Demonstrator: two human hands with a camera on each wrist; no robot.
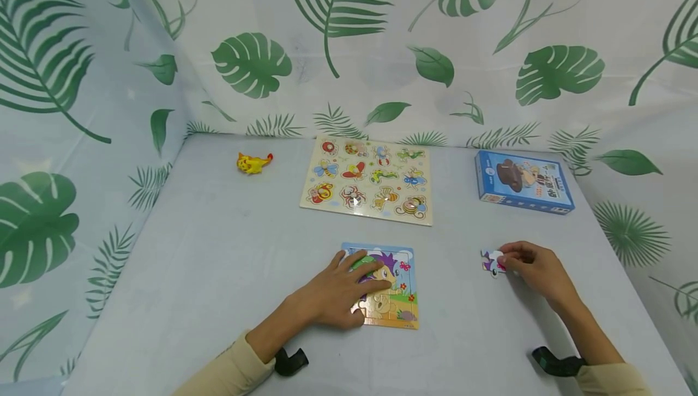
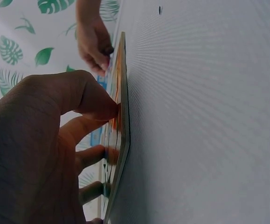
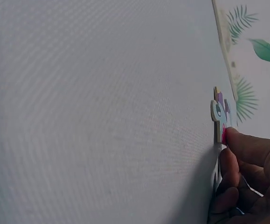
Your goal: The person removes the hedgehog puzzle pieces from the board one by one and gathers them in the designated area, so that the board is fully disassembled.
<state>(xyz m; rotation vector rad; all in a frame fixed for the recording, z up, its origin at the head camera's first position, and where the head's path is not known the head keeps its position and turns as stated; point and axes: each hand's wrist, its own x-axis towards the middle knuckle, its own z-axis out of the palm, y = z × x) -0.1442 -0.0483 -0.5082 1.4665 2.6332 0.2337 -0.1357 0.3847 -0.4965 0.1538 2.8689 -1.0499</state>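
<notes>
My left hand rests on a small square jigsaw puzzle, its fingers spread over the left half. The puzzle has a blue top edge, an orange bottom edge and a purple-haired cartoon figure, partly hidden by the fingers. In the left wrist view, the thumb and fingertips touch the face of the puzzle board, which lies on the table. To the right, my right hand pinches a jigsaw piece with a cartoon eye and purple and pink parts. The right wrist view shows the thumb on this piece, close above the tabletop.
Behind the puzzle lies a wooden insect board. A blue box with a hat-wearing figure stands at the back right. At the back left is a yellow toy animal with a red tail tip. Leaf-patterned cloth borders the white table.
</notes>
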